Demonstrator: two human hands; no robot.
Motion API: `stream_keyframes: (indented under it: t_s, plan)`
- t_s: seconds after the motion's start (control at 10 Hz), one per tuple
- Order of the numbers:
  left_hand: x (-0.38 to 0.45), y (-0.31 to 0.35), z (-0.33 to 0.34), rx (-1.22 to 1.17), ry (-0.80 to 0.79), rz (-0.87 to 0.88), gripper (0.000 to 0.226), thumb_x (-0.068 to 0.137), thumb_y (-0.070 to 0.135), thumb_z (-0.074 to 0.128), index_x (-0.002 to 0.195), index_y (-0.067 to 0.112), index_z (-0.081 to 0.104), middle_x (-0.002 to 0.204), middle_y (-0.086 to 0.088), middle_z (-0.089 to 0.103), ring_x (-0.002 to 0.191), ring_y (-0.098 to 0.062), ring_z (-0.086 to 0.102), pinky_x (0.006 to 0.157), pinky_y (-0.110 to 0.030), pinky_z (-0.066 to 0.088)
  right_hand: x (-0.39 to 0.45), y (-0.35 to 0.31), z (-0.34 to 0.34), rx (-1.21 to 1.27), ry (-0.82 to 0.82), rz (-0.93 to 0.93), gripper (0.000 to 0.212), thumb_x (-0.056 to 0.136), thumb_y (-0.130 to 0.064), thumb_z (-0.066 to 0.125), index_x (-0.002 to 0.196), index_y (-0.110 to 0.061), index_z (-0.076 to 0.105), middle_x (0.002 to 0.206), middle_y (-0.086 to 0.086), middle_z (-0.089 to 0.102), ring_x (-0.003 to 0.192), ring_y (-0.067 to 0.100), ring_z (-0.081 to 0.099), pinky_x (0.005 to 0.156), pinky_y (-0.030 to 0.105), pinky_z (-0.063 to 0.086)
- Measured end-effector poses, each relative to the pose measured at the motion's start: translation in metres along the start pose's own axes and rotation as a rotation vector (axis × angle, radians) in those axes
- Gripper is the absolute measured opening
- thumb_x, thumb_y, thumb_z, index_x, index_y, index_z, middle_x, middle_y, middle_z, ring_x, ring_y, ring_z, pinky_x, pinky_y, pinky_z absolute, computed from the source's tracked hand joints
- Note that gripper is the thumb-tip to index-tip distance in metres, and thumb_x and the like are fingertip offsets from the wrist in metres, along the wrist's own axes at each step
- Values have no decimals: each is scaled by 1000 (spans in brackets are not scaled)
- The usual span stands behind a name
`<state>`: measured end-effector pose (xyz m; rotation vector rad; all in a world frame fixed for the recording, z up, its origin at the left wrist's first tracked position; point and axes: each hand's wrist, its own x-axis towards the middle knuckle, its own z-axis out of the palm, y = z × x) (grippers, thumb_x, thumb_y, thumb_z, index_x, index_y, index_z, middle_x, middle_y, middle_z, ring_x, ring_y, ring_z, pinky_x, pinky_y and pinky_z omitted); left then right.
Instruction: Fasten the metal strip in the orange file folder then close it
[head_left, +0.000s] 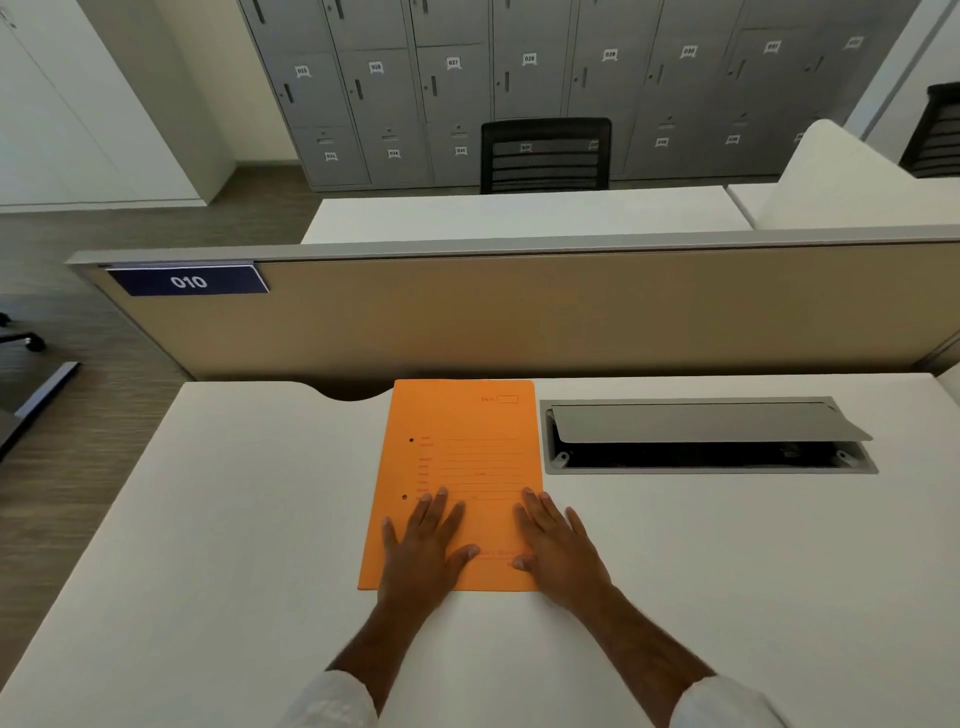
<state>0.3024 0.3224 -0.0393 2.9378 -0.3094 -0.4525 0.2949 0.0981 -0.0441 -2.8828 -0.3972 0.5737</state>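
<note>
At the left, the white desk (218, 519) lies bare up to the orange file folder (462, 467), which sits shut and flat near the middle of the desk with its long axis running away from the person, toward the partition (519, 312). Two small dark holes (411, 440) show near its left long edge, so the spine and whatever metal strip it carries most likely sit on that side; the strip itself is hidden under the cover. The left hand (426, 551) rests palm down on the near left part of the cover, fingers spread and flat, gripping nothing. Just beside it, the right hand (558, 551) lies the same way across the near right corner, fingers loose and splayed, its outer fingers reaching past the folder's right edge onto the desk. That free right edge is what the coming move seems to turn on: the right hand is the nearer one to lift the cover there and swing it leftward, while the left hand pins the spine side. Further right, well apart from the hands, an open cable hatch (706, 436) is set into the desk.
</note>
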Motion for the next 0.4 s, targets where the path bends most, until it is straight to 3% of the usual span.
stream_keyframes:
  t_s: [0.1, 0.2, 0.3, 0.4]
  plan:
    - [-2, 2, -4, 77, -8, 24, 82, 86, 75, 5, 157, 34, 12, 168, 1, 2, 155, -25, 5, 116, -68, 10, -1, -1, -2, -10, -7, -4, 79, 97, -56, 37, 153, -16, -1, 164, 6, -13, 151, 27, -8, 120, 51, 0]
    - [-9, 9, -9, 30, 118, 69, 82, 95, 64, 1, 148, 18, 44, 157, -12, 38, 144, -36, 38, 111, -66, 30, -4, -8, -5, 20, 44, -10, 75, 99, -49, 36, 153, -14, -2, 163, 9, -13, 150, 30, -9, 120, 50, -1]
    - [-17, 17, 0, -67, 244, 46, 72, 103, 49, 6, 148, 5, 41, 156, -18, 38, 145, -37, 35, 122, -52, 13, -10, -23, 3, 63, 184, -12, 68, 102, -41, 29, 153, -12, -5, 162, 10, -15, 150, 31, -10, 120, 49, -1]
    - [-22, 26, 11, -136, 326, -13, 72, 103, 46, 3, 151, 0, 31, 159, -19, 29, 149, -36, 25, 122, -40, -1, -17, -35, 13, 102, 250, 40, 67, 101, -44, 17, 152, -11, -9, 161, 11, -17, 149, 29, -15, 123, 48, 0]
